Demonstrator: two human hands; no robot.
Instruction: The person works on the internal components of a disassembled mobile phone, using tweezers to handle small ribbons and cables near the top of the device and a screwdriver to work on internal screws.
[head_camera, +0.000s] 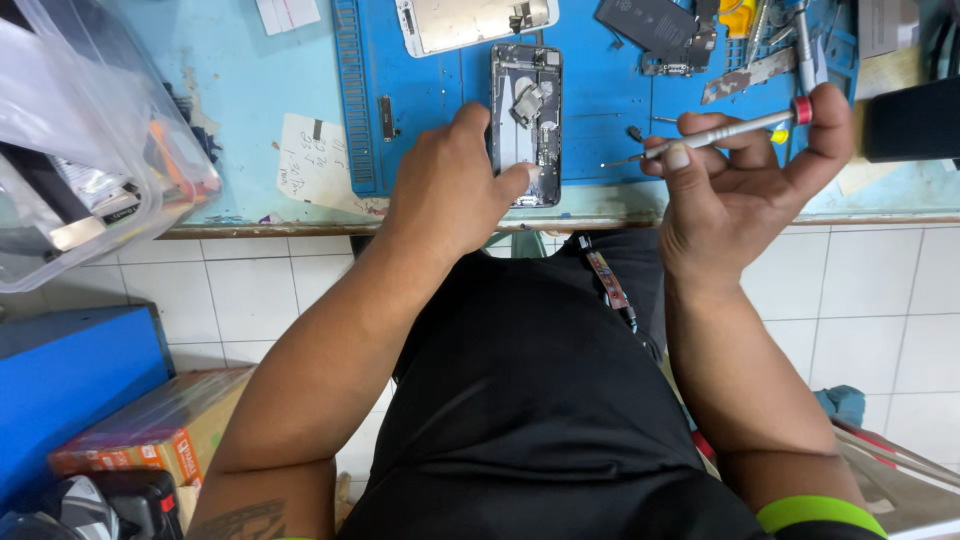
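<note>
An opened phone housing lies on a blue work mat, its inner parts showing. My left hand rests on the phone's lower left corner, thumb pressed against its bottom edge. My right hand holds a slim silver screwdriver with a red cap, lifted above the mat to the right of the phone, its tip pointing left. A detached screen lies at the top of the mat.
A dark battery and several tools lie at the mat's top right. A paper note sits left of the mat. A clear plastic box overhangs the bench's left end. A blue case and cardboard box stand on the tiled floor.
</note>
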